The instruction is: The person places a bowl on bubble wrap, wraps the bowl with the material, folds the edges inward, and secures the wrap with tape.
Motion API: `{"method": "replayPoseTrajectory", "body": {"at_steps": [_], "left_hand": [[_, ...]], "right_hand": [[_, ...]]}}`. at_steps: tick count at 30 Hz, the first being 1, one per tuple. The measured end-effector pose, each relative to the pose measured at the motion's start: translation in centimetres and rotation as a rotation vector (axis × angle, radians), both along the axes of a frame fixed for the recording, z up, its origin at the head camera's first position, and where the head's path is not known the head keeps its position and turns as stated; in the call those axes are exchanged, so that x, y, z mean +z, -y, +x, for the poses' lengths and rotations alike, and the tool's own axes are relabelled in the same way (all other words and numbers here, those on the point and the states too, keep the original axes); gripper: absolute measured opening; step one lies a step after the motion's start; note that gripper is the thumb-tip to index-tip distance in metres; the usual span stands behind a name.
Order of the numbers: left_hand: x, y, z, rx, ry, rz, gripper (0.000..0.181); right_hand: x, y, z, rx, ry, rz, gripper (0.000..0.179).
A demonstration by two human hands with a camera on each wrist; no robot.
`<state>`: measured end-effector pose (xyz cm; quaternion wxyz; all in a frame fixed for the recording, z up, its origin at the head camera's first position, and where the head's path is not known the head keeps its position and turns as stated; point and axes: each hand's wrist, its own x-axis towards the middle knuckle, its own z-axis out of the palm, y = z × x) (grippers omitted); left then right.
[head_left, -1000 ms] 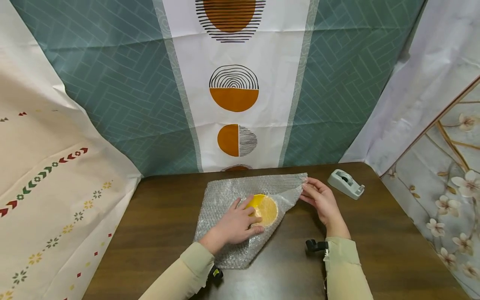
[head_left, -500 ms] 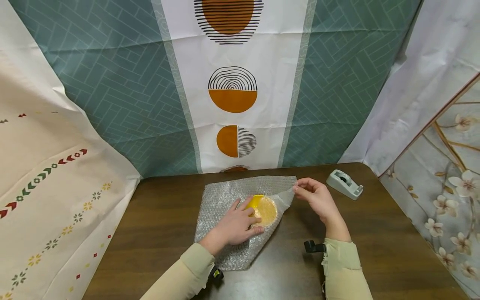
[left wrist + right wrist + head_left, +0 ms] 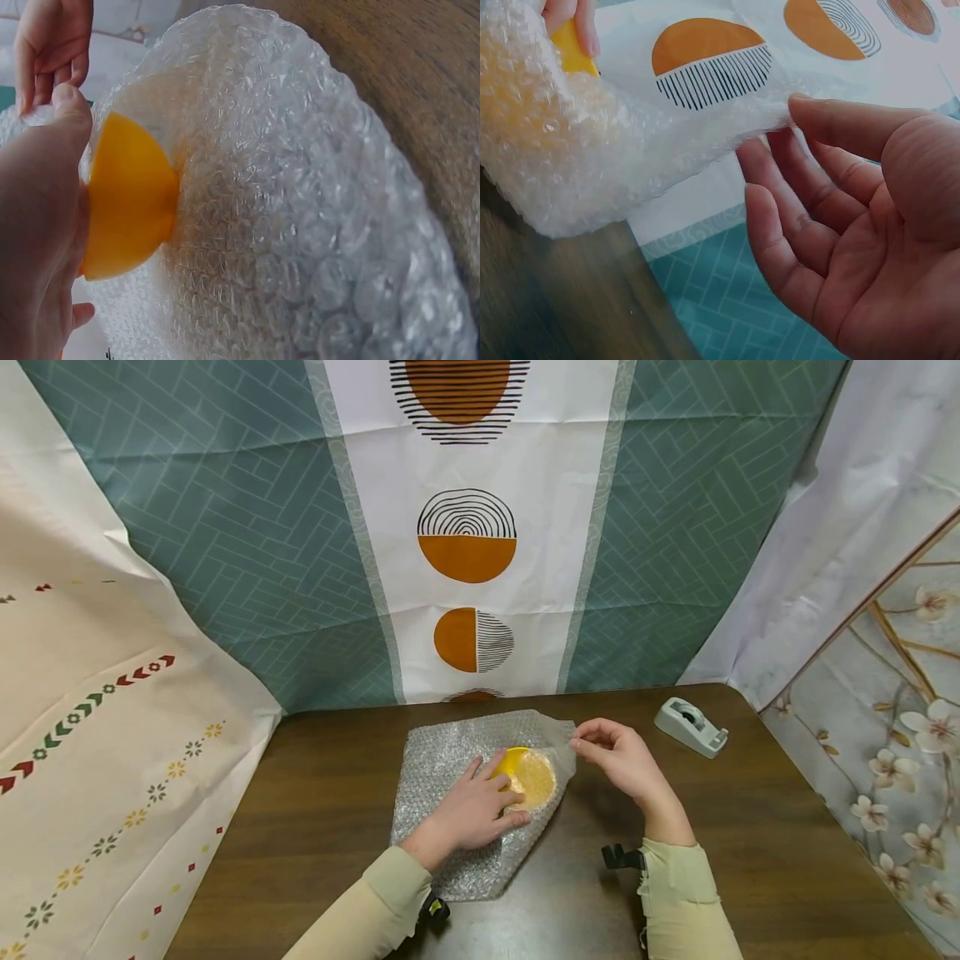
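Observation:
A sheet of bubble wrap [image 3: 437,760] lies on the table with a yellow bowl [image 3: 513,761] on it. Part of the sheet is folded up over the bowl's right side. My left hand [image 3: 472,807] rests across the bowl with its fingers spread and fairly straight. In the left wrist view, the hand lies over the rim and the bowl [image 3: 131,202] has its base on the wrap. Between thumb and fingertips, my right hand [image 3: 622,762] pinches the wrap's far right corner, holding it raised, as the right wrist view also shows. The bowl's inside is mostly hidden by hand and wrap.
A white tape dispenser [image 3: 691,727] stands at the table's back right. The dark wooden table [image 3: 330,827] ends against a patterned cloth [image 3: 480,593] behind, with more cloths hanging at both sides.
My right hand has drawn the pinched corner leftward toward the bowl, so more of the sheet's far right side is folded in. The left hand stays in place on the bowl.

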<state>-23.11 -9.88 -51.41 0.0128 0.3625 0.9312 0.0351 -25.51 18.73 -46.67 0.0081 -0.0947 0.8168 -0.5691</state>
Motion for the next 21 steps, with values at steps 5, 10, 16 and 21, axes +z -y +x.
{"method": "replayPoseTrajectory", "body": {"at_steps": [5,10,16,21], "left_hand": [[-0.1,0.0,0.0,-0.007,0.001,0.009,0.061],[-0.4,0.2,0.1,-0.009,-0.003,0.006,0.064],[-0.6,0.3,0.2,-0.015,-0.025,0.029,0.066],[-0.4,0.2,0.4,-0.005,-0.032,0.034,0.062]], "right_hand": [[-0.1,0.7,0.1,0.033,0.029,0.03,0.019],[-0.2,1.4,0.2,0.061,0.039,0.058,0.02],[-0.6,2.5,0.2,0.1,0.041,0.101,0.016],[-0.9,3.4,0.3,0.131,0.032,0.175,0.013]]}}
